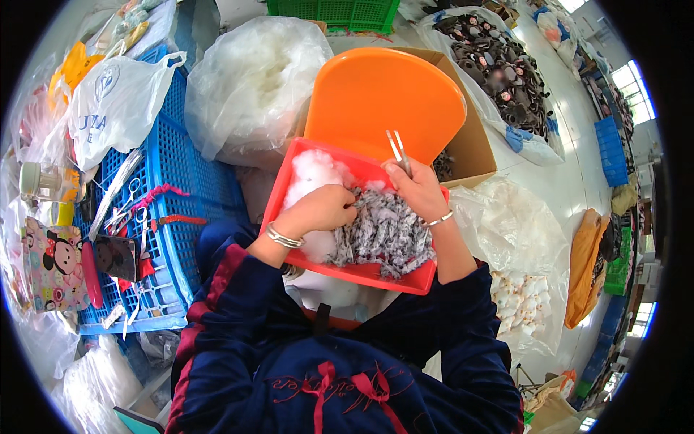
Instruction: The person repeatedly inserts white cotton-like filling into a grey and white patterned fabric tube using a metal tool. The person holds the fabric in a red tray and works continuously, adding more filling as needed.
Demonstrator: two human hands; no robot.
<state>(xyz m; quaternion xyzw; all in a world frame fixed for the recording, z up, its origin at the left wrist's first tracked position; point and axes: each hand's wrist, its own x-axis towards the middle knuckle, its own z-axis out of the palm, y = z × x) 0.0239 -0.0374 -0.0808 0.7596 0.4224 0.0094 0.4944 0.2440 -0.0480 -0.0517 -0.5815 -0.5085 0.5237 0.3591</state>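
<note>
A shallow red tray rests over my lap. White fluffy stuffing fills its left side, and a heap of grey-and-white fuzzy pieces covers the right side. My left hand is closed, fingertips pinched together between the stuffing and the fuzzy heap; what they hold, if anything, is hidden. At the tray's far right, my right hand grips metal tweezers whose two tips point up and away from me. Its curled fingers are partly hidden behind the thumb side.
An orange plastic seat stands beyond the tray, before a cardboard box. On the left are a bag of stuffing and a blue crate topped with scissors and a phone. Dark small pieces fill a far-right sack.
</note>
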